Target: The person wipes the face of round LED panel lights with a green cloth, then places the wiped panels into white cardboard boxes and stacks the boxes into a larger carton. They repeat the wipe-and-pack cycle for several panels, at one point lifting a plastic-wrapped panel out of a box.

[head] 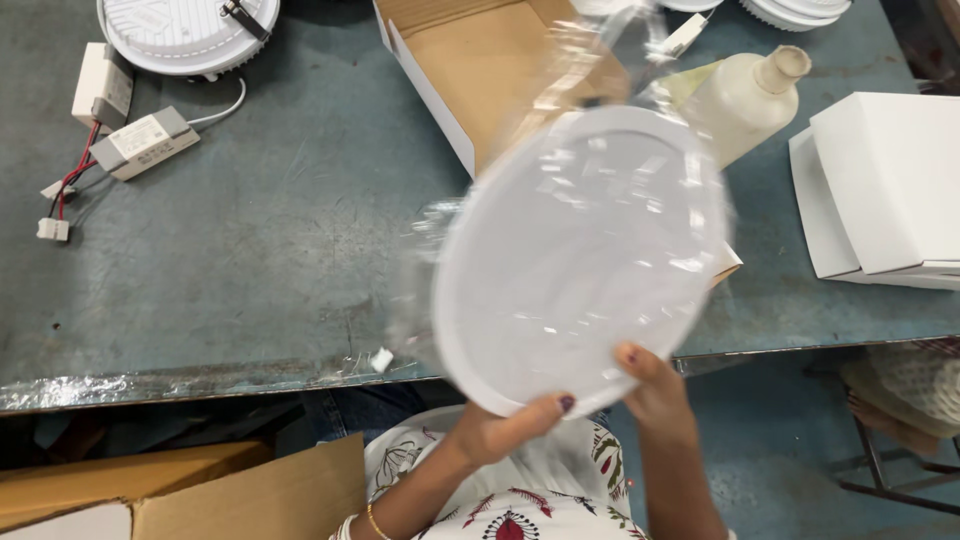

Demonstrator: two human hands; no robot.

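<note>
Clear plastic wrap [560,120] covers the round white light panel [580,260] that I see held tilted above the workbench's [260,250] near edge. The left hand [500,430] grips the panel's lower rim, thumb on the face. The right hand [655,385] grips the same rim just beside it, thumb also on the face. An open cardboard box [480,70] lies behind the panel at the far edge, a cream bottle [745,95] beside it. White boxes [880,185] sit stacked at the right edge. At the far left corner rest another round panel [185,30] and a wired driver unit [140,140].
</note>
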